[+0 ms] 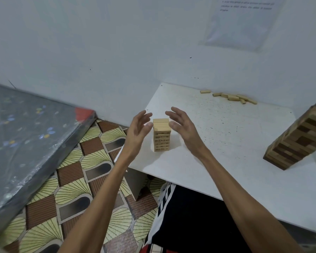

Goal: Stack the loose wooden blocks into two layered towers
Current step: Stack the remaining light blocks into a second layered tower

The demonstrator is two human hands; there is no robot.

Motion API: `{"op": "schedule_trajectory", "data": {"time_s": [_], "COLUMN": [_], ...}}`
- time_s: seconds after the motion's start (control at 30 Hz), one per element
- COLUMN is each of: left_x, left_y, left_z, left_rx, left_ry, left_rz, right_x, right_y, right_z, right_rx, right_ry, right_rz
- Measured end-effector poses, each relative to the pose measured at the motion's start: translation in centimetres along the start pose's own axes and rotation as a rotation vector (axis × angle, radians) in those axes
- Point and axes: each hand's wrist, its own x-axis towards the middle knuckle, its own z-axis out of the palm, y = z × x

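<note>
With fingers spread and holding nothing, the left hand (140, 128) and right hand (182, 130) flank the small pale tower (161, 136) near the table (226, 136) edge, where an uneven squeeze could topple it, while loose blocks (233, 97) lie by the wall.

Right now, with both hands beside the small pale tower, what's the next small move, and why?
Probably reach the right hand to the loose blocks by the wall: it and the left hand flank the small pale tower open and empty, and those blocks lie unstacked.
</note>
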Motion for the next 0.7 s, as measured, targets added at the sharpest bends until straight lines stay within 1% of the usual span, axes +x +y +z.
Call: {"op": "schedule_trajectory", "data": {"time_s": [0.1, 0.2, 0.37, 0.7], "left_x": [-0.6, -0.3, -0.1, -0.4], "left_y": [-0.3, 0.0, 0.9, 1.6], "left_z": [-1.2, -1.6, -1.8, -1.5], "left_rx": [0.122, 0.179, 0.172, 0.213], "left_ry": [-0.079, -0.102, -0.089, -0.06], "left_rz": [0.051, 0.079, 0.077, 0.048], "right_x": [-0.2, 0.0, 0.1, 0.2], "right_y": [-0.2, -0.4, -1.0, -1.3], "right_z": [-1.3, -1.9, -1.9, -1.7], "right_rx": [-0.084, -0.142, -0.175, -0.175], "right_ry": [-0.071, -0.102, -0.097, -0.091], "right_rz": [-0.025, -0.045, -0.064, -0.041]}}
